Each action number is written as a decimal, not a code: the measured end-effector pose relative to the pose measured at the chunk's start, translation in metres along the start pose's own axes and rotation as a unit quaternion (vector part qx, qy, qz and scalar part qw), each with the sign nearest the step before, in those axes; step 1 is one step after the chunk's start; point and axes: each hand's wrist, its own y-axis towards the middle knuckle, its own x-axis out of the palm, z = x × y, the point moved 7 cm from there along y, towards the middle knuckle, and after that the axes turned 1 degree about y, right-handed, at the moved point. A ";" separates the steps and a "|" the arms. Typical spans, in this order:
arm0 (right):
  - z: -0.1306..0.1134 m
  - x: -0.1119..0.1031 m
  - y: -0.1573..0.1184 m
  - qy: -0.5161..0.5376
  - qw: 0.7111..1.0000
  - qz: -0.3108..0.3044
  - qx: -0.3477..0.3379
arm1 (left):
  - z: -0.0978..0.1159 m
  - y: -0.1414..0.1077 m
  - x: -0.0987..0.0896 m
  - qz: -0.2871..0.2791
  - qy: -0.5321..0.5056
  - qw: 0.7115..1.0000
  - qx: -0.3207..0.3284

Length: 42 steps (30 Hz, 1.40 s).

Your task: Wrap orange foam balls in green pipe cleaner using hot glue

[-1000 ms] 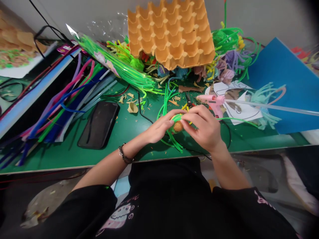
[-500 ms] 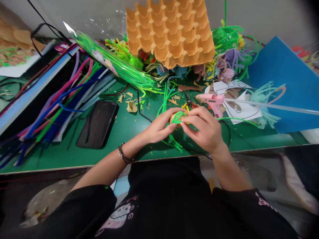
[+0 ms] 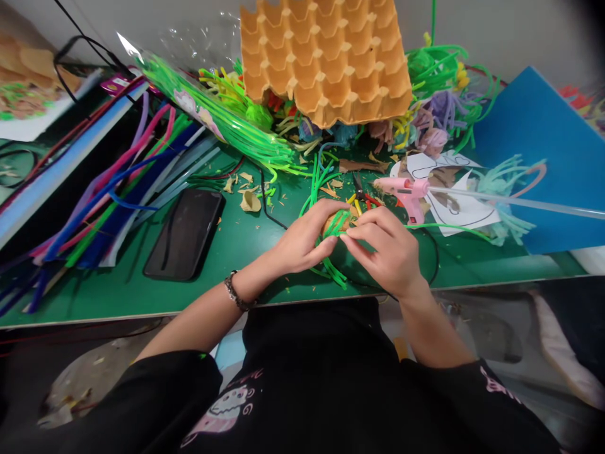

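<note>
My left hand (image 3: pixel 309 238) is closed round a small tan cup-like piece (image 3: pixel 333 223) with green pipe cleaners (image 3: pixel 338 228) laid across it. At its right side my right hand (image 3: pixel 388 248) pinches a green strand between thumb and fingertips; the pinch point is partly hidden. More loose green stems (image 3: pixel 316 180) lie on the table behind and below the hands. Just beyond my fingers rest pliers (image 3: pixel 360 189) with red and yellow handles, partly covered by my right hand. A pink glue gun (image 3: pixel 406 192) with a long clear glue stick stands to the right.
A cardboard egg tray (image 3: pixel 326 60) leans at the back over heaped pipe cleaners. A phone (image 3: pixel 185 234) lies to the left, near bundled coloured stems (image 3: pixel 108 183). Blue board (image 3: pixel 543 157) and cut paper (image 3: pixel 477 217) occupy the right. A black cable (image 3: pixel 269 211) runs across the green table (image 3: pixel 255 277).
The right fingers have shifted slightly down and left against the piece, and more of its tan surface shows between the green strands. The view has moved a little.
</note>
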 end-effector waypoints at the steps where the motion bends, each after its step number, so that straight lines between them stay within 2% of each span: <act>1: 0.000 0.000 0.000 -0.001 1.000 0.001 0.004 | 0.000 0.000 -0.001 0.001 0.000 1.000 0.003; 5: 0.000 -0.001 0.000 0.000 1.000 0.009 0.015 | 0.001 0.001 -0.002 0.010 0.004 1.000 0.014; 10: 0.002 -0.002 -0.001 -0.011 1.000 0.000 0.024 | -0.003 0.000 -0.003 0.023 -0.006 1.000 -0.006; 16: 0.007 -0.006 -0.001 -0.036 0.998 0.016 0.050 | -0.004 -0.001 -0.002 0.022 0.004 1.000 -0.015; 29: 0.008 -0.003 0.002 -0.037 0.996 0.012 0.081 | -0.002 -0.004 -0.002 0.027 0.120 0.992 0.028; 31: 0.008 -0.003 0.003 -0.032 0.996 0.011 0.084 | -0.003 -0.005 -0.001 0.025 0.107 0.994 0.025; 37: 0.013 -0.009 0.004 0.003 0.994 0.006 0.107 | -0.011 -0.003 0.001 0.029 -0.029 0.999 -0.025; 42: 0.014 -0.012 0.004 -0.002 0.995 0.016 0.095 | -0.009 -0.003 0.002 0.028 -0.031 0.999 -0.005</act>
